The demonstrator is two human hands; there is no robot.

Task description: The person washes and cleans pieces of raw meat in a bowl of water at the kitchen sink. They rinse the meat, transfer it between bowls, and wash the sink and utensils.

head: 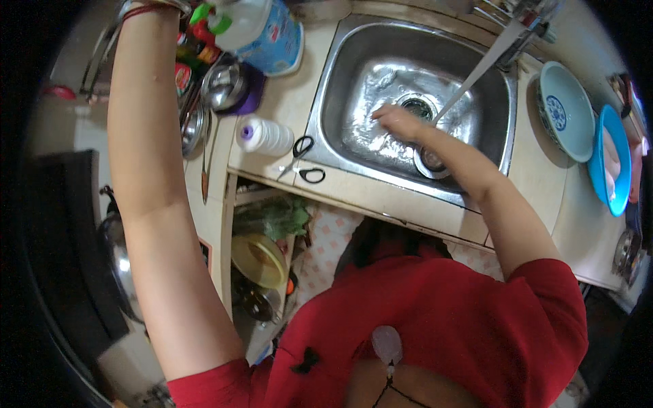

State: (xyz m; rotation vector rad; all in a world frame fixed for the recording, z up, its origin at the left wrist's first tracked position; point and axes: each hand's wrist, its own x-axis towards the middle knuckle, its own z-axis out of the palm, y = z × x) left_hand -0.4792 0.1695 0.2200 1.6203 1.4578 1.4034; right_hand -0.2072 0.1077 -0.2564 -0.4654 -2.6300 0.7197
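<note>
My right hand (400, 122) is low in a stainless steel sink (347, 76), beside the drain strainer (418, 108); its fingers look curled, and whether they hold anything is not visible. Water streams from the faucet (535, 18) past the wrist. A small round metal dish (431, 162) lies on the sink floor, partly behind the forearm. My left arm reaches up past the top left edge, its hand out of view. Left of the sink, black-handled scissors (302, 160) lie partly spread on the counter, near a white spool of thread or cord (265, 136).
A large blue-labelled jug (273, 38), metal bowls (224, 84) and bottles stand at the upper left. To the right are a patterned bowl (571, 112) and a blue basin (607, 160) with pale pieces inside. Below the counter sits a yellow basin (260, 260).
</note>
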